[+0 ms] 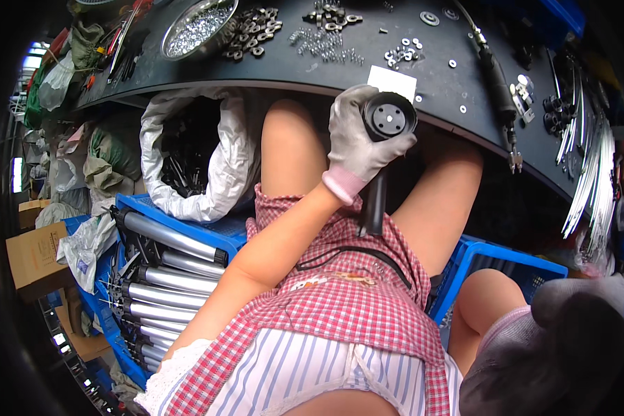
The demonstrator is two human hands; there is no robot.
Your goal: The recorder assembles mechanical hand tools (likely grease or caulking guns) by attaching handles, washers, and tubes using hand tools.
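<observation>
The left hand (359, 142) wears a grey glove with a pink cuff. Its fingers are wrapped tight around a black tube (381, 149) with a round cap that has small holes. The tube sits near the middle of the view, just under the edge of the dark workbench (284, 66), and it points down over a red checked apron (340, 291).

The right hand (575, 340) is at 4 o'clock, very close and blurry. It wears a glove too, and I cannot tell if it is open or closed.

At 8 o'clock a blue crate (222, 232) holds many silver tubes (170, 277) with black ends. At 10 o'clock a white sack (222, 159) is full of black parts. At 12 o'clock the bench holds a metal bowl (197, 28) of small screws, and nuts (253, 31) lie just beside it. At 2 o'clock a black power tool (499, 90) lies on the bench.
</observation>
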